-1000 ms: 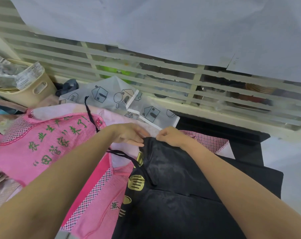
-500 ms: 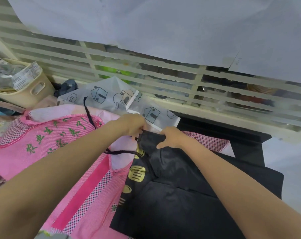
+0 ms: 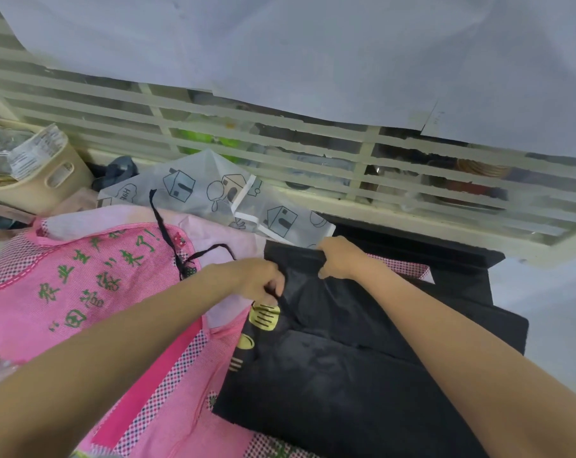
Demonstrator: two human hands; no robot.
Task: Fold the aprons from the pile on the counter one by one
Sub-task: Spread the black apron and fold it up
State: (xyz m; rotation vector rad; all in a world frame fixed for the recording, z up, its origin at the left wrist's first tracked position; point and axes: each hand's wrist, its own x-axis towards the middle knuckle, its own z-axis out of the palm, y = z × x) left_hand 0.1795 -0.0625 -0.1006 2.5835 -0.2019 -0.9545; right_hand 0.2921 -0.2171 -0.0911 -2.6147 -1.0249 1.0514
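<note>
cream slatted shutters under pale sheets back a counter heaped with pink aprons toward 9 o'clock. the black apron lies at centre, its far edge at 12 o'clock pinched by the right hand while the left hand grips its black strap. the strap-tidying step seems in hand; next it likely needs tucking before folding.

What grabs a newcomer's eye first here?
Both hands at centre: the left hand and right hand grip the top edge of a black apron. Left of it lies a bright pink apron with green lettering; behind, a translucent apron printed with houses.
</note>
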